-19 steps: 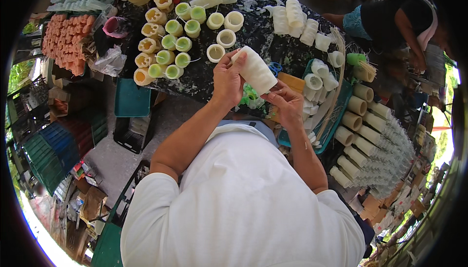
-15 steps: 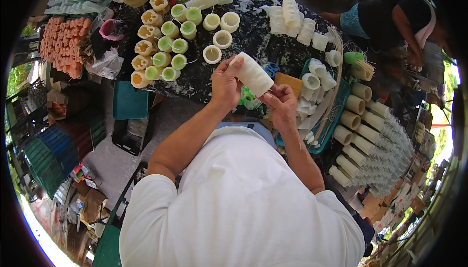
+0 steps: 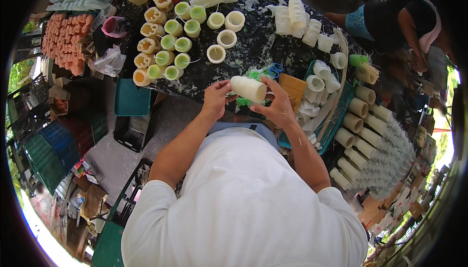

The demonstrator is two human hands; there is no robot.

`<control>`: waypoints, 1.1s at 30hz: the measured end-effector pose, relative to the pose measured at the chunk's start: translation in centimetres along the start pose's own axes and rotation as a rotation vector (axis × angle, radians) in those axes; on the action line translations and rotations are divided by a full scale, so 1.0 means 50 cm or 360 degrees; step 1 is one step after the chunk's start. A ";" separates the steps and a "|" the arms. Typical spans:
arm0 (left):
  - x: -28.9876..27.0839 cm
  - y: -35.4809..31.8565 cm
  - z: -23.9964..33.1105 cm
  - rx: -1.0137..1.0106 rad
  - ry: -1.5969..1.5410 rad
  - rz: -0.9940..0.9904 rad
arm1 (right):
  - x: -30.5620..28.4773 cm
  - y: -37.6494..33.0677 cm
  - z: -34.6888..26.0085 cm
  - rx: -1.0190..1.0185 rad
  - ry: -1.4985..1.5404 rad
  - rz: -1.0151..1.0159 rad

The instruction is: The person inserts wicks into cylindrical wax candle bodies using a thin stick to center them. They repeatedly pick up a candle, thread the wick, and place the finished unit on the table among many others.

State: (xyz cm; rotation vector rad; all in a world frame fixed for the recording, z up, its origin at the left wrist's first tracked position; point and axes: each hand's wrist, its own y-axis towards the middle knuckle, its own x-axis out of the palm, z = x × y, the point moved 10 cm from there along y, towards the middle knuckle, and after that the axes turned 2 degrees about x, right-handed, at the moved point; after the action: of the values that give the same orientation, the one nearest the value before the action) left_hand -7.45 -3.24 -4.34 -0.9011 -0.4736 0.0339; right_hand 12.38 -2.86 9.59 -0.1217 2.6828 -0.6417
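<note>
Level above the table's near edge lies a cream-white, ribbed wax pillar candle (image 3: 247, 89), held between both hands. My left hand (image 3: 216, 100) pinches its left end with thumb and fingertips. Around the right end curve the thumb and fingers of my right hand (image 3: 279, 103). Behind it on the black-covered table (image 3: 195, 79) lie green scraps (image 3: 254, 74) and blue-handled scissors (image 3: 276, 69). Hollow pale wax cups (image 3: 216, 53) stand beyond, beside green-filled cups (image 3: 183, 45) with wicks and orange-toned cups (image 3: 146, 46).
To the right, a teal tray (image 3: 347, 96) holds white wax pieces, with a tan block (image 3: 291, 87) beside it. Rows of pale cylinders (image 3: 358, 108) lie farther right. White ribbed candles (image 3: 298, 14) are stacked at the back. Another person (image 3: 390, 20) bends at the far right.
The candle has come down nearer to me and turned from a steep slant to nearly level, its right end now facing me. My right hand has widened its hold around that end.
</note>
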 end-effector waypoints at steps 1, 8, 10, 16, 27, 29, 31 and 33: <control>-0.026 0.007 0.004 0.0066 0.0024 0.0063 | 0.021 0.015 0.001 -0.0007 0.0033 -0.0057; -0.180 0.088 0.076 0.0715 0.0731 0.0433 | 0.203 0.144 -0.012 -0.0569 -0.0197 -0.0034; -0.175 0.084 0.114 0.0845 0.1245 0.0517 | 0.223 0.154 -0.032 -0.0651 -0.0284 0.0035; -0.108 0.037 0.170 0.1277 0.1356 0.0443 | 0.246 0.169 -0.040 -0.0716 -0.0188 0.0036; -0.108 0.025 0.164 0.1382 0.1481 0.0631 | -0.091 0.214 0.058 -0.0293 -0.0447 0.0713; -0.126 -0.001 0.143 0.1058 0.1619 0.0716 | -0.233 0.277 0.052 -0.0401 -0.0859 0.1150; -0.129 -0.030 0.115 0.0788 0.1633 0.0649 | -0.309 0.335 0.037 -0.0661 -0.1389 0.1367; -0.110 -0.044 0.070 0.0552 0.1526 0.0423 | -0.352 0.394 0.048 -0.0851 -0.1395 0.1271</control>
State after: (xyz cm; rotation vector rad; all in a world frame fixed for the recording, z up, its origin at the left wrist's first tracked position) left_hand -14.18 -3.23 -2.90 -0.5423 0.5345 -0.0719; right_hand 29.65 16.67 4.73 0.4154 1.7408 0.3315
